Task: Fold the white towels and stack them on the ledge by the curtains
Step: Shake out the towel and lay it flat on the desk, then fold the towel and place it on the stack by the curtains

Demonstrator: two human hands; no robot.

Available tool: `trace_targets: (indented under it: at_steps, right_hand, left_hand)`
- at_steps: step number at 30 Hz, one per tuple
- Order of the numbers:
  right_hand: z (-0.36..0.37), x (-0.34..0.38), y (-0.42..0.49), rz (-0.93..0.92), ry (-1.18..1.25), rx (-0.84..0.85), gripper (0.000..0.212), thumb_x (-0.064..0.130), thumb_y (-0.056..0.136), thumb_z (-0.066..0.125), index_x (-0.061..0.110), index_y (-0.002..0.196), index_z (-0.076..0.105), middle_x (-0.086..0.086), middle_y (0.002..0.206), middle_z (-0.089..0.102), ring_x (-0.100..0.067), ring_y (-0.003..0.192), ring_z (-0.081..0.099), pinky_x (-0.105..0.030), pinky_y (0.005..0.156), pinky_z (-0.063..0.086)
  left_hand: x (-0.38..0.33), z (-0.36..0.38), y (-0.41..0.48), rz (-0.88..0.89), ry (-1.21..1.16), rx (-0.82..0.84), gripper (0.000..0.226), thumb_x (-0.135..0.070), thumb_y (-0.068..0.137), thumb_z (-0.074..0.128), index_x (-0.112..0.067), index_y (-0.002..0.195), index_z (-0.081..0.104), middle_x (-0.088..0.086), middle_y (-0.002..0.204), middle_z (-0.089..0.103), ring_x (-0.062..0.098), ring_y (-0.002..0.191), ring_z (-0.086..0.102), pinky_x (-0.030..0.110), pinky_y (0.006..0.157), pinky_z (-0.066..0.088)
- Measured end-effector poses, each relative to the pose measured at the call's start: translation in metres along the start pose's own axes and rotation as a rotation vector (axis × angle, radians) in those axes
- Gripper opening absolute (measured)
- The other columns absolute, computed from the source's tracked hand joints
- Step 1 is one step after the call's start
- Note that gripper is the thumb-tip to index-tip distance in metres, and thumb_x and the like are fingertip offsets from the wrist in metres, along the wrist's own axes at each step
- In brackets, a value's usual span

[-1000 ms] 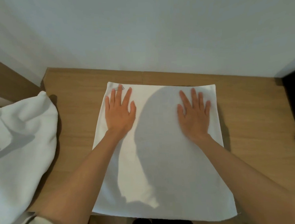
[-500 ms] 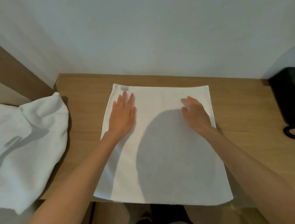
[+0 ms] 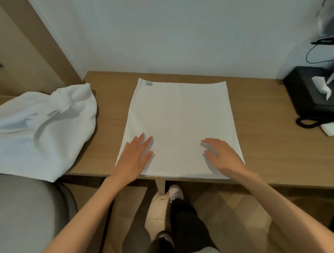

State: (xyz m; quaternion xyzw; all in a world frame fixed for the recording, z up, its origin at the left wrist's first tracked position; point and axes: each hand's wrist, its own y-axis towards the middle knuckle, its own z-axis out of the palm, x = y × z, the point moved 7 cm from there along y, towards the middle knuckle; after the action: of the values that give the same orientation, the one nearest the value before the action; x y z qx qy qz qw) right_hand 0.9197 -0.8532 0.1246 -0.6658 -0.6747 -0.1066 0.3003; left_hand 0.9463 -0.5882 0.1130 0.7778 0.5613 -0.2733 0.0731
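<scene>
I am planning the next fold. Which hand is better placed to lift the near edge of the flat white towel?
Probably the right hand: its fingers are loosely bent, seemingly just above the flat white towel, beside the near right corner. The left hand lies flat on it, better for anchoring.

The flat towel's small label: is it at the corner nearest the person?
No, the label sits at the flat towel's far left corner, close to the wall.
</scene>
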Motion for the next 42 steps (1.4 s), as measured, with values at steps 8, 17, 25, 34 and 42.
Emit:
trace_targets:
  at_steps: [8,17,25,34,42]
  right_hand:
    - [0.025,-0.043,-0.067,-0.019,-0.321,0.088,0.062,0.034,0.099,0.045,0.040,0.150,0.010,0.012,0.160,-0.001,-0.013,0.147,0.000,-0.033,0.116,0.017]
    - [0.013,-0.067,-0.086,-0.015,-0.269,-0.030,0.057,0.021,0.097,0.049,0.037,0.147,0.026,0.013,0.157,0.014,-0.007,0.145,0.011,-0.028,0.112,0.027]
    - [0.003,-0.069,-0.098,0.076,-0.180,-0.172,0.045,0.015,0.093,0.057,0.026,0.136,0.050,0.005,0.146,0.044,-0.013,0.135,0.040,-0.035,0.112,0.034]
    - [0.003,-0.067,-0.115,0.125,-0.181,-0.265,0.024,0.017,0.094,0.056,0.019,0.118,0.059,-0.003,0.117,0.063,-0.016,0.100,0.062,-0.026,0.088,0.049]
    - [-0.019,-0.074,-0.115,0.157,0.089,-0.400,0.025,0.026,0.099,0.045,0.014,0.118,0.058,-0.001,0.114,0.059,-0.009,0.103,0.052,-0.022,0.088,0.040]
  left_hand:
    - [0.025,0.014,-0.057,0.038,0.241,0.029,0.070,-0.034,0.096,0.048,-0.039,0.145,-0.002,-0.002,0.157,-0.011,0.018,0.146,-0.007,0.037,0.116,0.009]
    - [0.023,0.006,-0.071,-0.034,0.109,-0.121,0.060,-0.009,0.094,0.052,-0.029,0.146,0.030,-0.001,0.158,0.017,0.019,0.146,0.013,0.039,0.115,0.023]
    - [0.028,0.002,-0.087,-0.032,0.169,-0.207,0.052,-0.007,0.086,0.065,-0.019,0.135,0.051,0.010,0.138,0.049,0.029,0.125,0.048,0.042,0.103,0.042]
    - [0.029,0.002,-0.109,-0.038,0.227,-0.274,0.033,-0.007,0.084,0.067,-0.009,0.116,0.061,0.016,0.122,0.060,0.032,0.106,0.061,0.042,0.089,0.051]
    - [0.036,-0.011,-0.113,-0.110,-0.087,-0.433,0.023,-0.027,0.100,0.041,-0.014,0.115,0.052,-0.005,0.109,0.052,0.007,0.096,0.049,0.024,0.081,0.042]
